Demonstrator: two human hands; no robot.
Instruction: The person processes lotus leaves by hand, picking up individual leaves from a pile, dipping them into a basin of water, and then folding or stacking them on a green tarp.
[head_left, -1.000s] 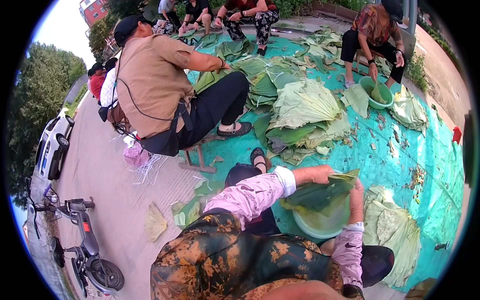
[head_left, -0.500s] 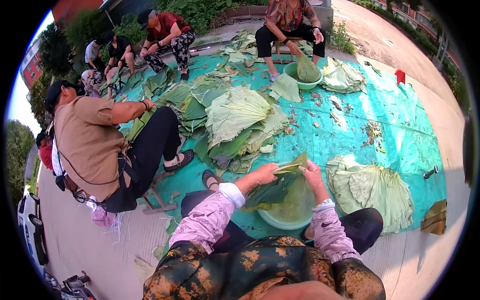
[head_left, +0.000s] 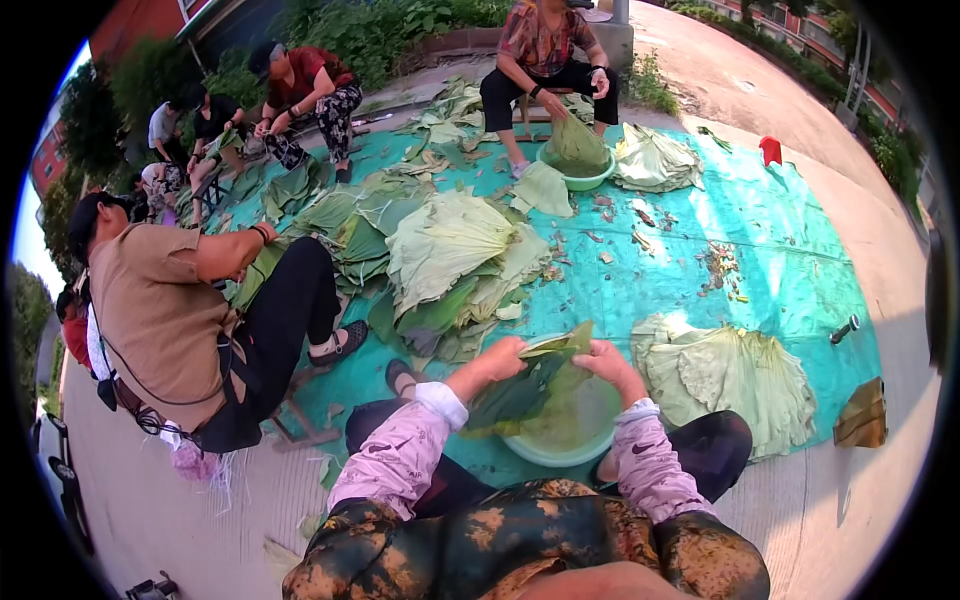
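Observation:
Between my two hands hangs a large green lotus leaf (head_left: pixel 530 395), partly folded, over a pale green basin (head_left: pixel 563 458) with cloudy water in it. My left hand (head_left: pixel 500 360) is closed on the leaf's upper left edge. On the other side, my right hand (head_left: pixel 611 370) pinches its upper right part, fingers bent round the edge. The leaf covers the basin's left side. Just right of my right hand lies a fanned pile of pale lotus leaves (head_left: pixel 720 385). Ahead of my left hand rises a taller stack of leaves (head_left: pixel 450 245).
A teal tarp (head_left: pixel 690 285) covers the ground, with leaf scraps (head_left: pixel 722 268) scattered on it. A person in a brown shirt (head_left: pixel 165 310) sits close on my left. Opposite, another person (head_left: pixel 545 60) handles a leaf over a green basin (head_left: pixel 590 183). Several others sit far left.
The whole view has shifted, so most things appear slightly further left. Both hands still hold the leaf, which now hangs more spread out. The person opposite has raised their leaf a little.

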